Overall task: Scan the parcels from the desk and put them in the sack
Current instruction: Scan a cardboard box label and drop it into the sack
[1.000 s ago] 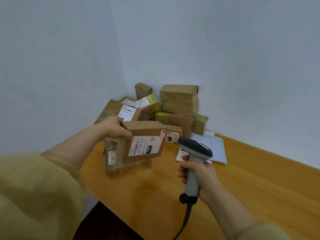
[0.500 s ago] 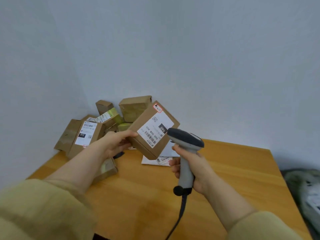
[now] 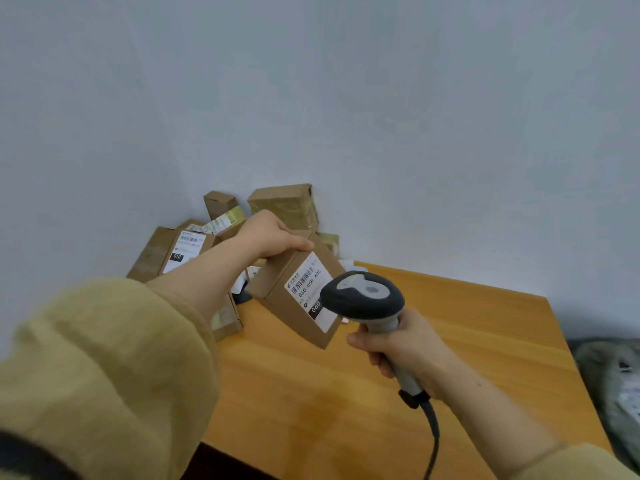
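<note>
My left hand [image 3: 273, 237] grips the top edge of a brown cardboard parcel [image 3: 287, 299] and holds it tilted above the wooden desk [image 3: 467, 323], its white barcode label facing me. My right hand [image 3: 405, 348] holds a grey handheld scanner [image 3: 363, 299] by its handle; the scanner's dark head sits right in front of the label's lower part and covers it. The scanner's cable [image 3: 433, 431] hangs down toward the bottom edge. The grey sack [image 3: 613, 382] lies past the desk's right end, only partly in view.
A pile of several cardboard parcels [image 3: 284, 206] is stacked in the desk's far left corner against the wall, one with a white label [image 3: 185, 249]. White papers [image 3: 346, 265] lie behind the held parcel. My yellow sleeve [image 3: 104, 375] fills the lower left.
The parcel has turned so its label faces me more squarely, with my left hand now on top of it. The scanner head has moved in over the label. The view shifted slightly left.
</note>
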{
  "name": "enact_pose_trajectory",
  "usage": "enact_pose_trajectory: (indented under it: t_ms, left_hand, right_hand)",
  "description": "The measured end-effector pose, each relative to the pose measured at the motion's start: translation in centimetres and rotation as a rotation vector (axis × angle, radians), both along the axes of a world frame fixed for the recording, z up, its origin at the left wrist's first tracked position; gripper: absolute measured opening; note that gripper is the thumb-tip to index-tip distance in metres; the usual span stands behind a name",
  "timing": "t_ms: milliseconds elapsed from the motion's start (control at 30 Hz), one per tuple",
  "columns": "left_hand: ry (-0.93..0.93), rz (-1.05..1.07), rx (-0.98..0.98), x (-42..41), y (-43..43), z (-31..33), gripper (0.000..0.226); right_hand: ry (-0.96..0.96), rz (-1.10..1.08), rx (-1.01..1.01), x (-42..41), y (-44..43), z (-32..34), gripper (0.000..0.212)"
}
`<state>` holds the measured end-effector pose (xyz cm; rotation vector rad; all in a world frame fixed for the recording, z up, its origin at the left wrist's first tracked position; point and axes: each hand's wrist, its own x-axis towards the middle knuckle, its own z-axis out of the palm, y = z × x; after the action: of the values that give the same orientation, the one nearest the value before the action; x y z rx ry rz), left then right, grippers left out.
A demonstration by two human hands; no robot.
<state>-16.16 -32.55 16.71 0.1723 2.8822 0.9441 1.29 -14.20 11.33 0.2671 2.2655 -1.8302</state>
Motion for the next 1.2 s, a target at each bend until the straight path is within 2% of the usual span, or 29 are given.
enact_pose_trajectory:
  t_ms: [433, 633, 800, 1200]
  left_hand:
    - [-0.065, -0.069, -0.004, -1.8, 1.0, -0.8, 0.042]
    - [-0.080, -0.068, 0.037, -3.3, 2.0, -1.5, 0.052]
    - [-0.110, -0.081, 0.081, -4.4, 3.1, -2.0, 0.049]
    - [-0.188, -0.140, 0.058, -7.5, 6.5, -3.4, 0.064]
  right_hand:
    - [0.034, 0.002, 0.082, 1.1, 1.9, -0.4, 0.020]
    - [0.035, -0.015, 0.085, 0.5, 2.7, -0.5, 0.017]
    - [0.056, -0.034, 0.094, -0.1, 3.5, -0.7, 0.017]
    - [0.028, -0.098, 0.045, -1.7, 4.9, -1.4, 0.018]
